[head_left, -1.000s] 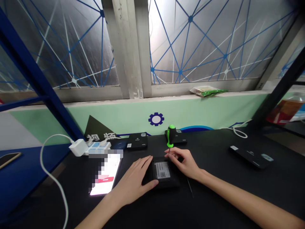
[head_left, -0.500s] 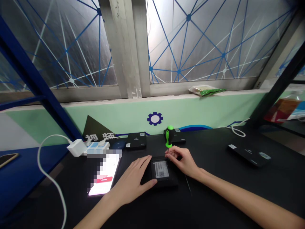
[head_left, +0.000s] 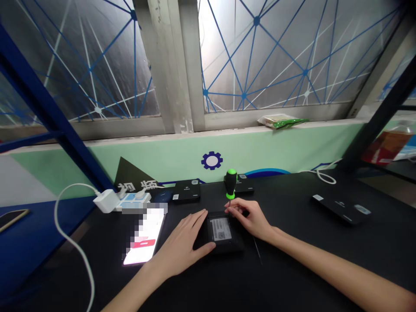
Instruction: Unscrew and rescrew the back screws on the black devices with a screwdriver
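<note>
The black box (head_left: pixel 227 246) lies on the worktop (head_left: pixel 260 290) right in front of me, label (head_left: pixel 221 228) upward, between my two hands. The screwdriver (head_left: pixel 231 183) stands nearly upright at its far right corner, green-and-black handle on top; my fingers hide where the tip meets the box, so I cannot tell how well it is seated.

To work this well, I judge that the shaft should stand square to the box, with light, even pressure straight down and small turns; a lean could let the tip slip and scratch the casing. The box wants bracing too, so that it doesn't twist along with the tool.

My right hand (head_left: pixel 248 216) has its fingers drawn in narrow, thumb and forefinger pinching the shaft just below the handle. That low grip should help guide the tip, though I'd expect it to give less turning force than the handle would. My left hand (head_left: pixel 186 240) is wide: four fingers lie together by the far left corner, the thumb stretched to the near side, both touching the box without gripping it.

Just right of the box, a thin metal rod (head_left: pixel 258 251) lies loose. Left of my left hand is a lit phone (head_left: pixel 146 238).
</note>
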Tool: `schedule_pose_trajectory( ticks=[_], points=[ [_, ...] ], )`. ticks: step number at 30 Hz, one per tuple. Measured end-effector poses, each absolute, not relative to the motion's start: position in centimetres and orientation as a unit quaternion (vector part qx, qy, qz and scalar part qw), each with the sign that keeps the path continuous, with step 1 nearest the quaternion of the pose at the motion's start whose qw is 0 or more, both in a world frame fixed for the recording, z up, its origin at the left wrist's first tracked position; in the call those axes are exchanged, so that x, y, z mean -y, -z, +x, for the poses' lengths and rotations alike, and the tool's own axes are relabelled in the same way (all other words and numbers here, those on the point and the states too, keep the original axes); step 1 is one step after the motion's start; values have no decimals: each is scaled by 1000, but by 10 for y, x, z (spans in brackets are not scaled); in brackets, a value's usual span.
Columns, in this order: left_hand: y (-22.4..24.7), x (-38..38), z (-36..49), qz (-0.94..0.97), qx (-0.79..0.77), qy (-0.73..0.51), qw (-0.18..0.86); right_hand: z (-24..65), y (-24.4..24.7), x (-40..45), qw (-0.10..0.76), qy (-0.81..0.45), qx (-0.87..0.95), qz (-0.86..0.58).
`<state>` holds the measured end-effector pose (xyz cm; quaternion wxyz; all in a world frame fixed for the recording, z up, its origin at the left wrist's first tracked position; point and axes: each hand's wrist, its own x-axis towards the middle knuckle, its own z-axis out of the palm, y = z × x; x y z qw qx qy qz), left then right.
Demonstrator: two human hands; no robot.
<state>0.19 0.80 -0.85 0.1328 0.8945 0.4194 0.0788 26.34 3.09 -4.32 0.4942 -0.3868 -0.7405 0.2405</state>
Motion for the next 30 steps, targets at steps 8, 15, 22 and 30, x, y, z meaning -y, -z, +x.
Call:
schedule_pose_trajectory(
  ticks=[8, 15, 22, 30],
  points=[
    [13, -9, 0, 898, -409, -96, 130, 263, 44, -32, 501, -232, 731, -401],
    [15, -10, 0, 901, -403, -102, 123, 264, 41, -29, 489, -247, 744, -383],
    [14, -11, 0, 902, -403, -100, 121, 264, 43, -30, 496, -224, 741, -393],
    [13, -10, 1, 901, -405, -94, 119, 264, 44, -31, 501, -220, 730, -409]
  ],
)
